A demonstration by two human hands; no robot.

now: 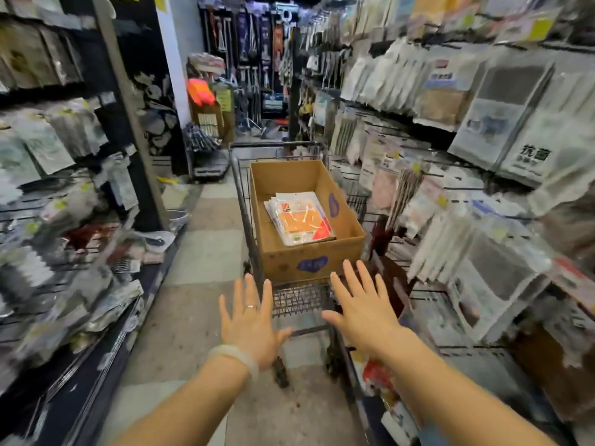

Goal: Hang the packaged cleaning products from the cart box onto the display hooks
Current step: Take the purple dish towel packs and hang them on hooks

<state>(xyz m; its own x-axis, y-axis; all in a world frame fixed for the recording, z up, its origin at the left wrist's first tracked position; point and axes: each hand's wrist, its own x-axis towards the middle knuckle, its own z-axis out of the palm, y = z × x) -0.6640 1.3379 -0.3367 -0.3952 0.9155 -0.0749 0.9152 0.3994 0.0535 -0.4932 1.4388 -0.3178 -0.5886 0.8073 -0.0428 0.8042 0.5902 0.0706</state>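
A brown cardboard box (309, 262) sits in a wire shopping cart (297, 302) in the middle of the aisle. Inside it lies a stack of flat clear packages with orange contents (299, 218). My left hand (249, 320) is stretched forward with fingers spread and straight, holding nothing, just short of the cart's near end. My right hand (360, 304) is likewise flat and spread, empty, over the cart's near right corner. A pale bracelet circles my left wrist. Display hooks with hanging packaged goods (483, 262) line the right side.
Racks of bagged goods (48, 194) crowd the left side of the narrow aisle. More hanging stock and an orange item (200, 91) stand at the far end. Tiled floor (199, 252) runs left of the cart. Red and white packages (376, 375) sit low on the right.
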